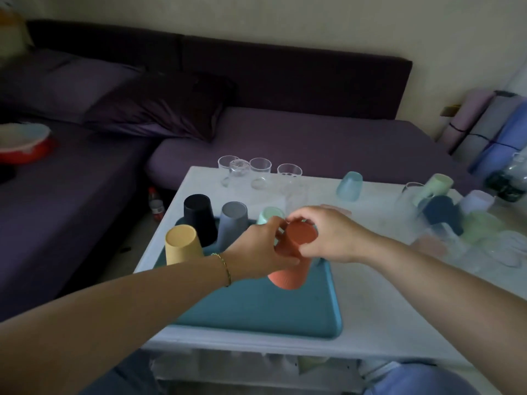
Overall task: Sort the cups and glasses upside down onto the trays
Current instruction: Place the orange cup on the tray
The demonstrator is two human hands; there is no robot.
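Observation:
Both hands grip an orange cup (291, 269) held upside down just above the teal tray (256, 306). My left hand (259, 249) wraps its left side and my right hand (325, 235) holds its base from the right. Upside down on the tray stand a yellow cup (182, 246), a black cup (199, 218), a grey cup (233, 223) and a mint cup (269, 216), the last partly hidden behind my fingers.
Several clear glasses (259, 173) stand at the white table's far edge, with a light blue cup (349, 186) lying beside them. More cups and glasses (456, 220) crowd the table's right side. A purple sofa surrounds the table, with a red bowl (25, 143) on it.

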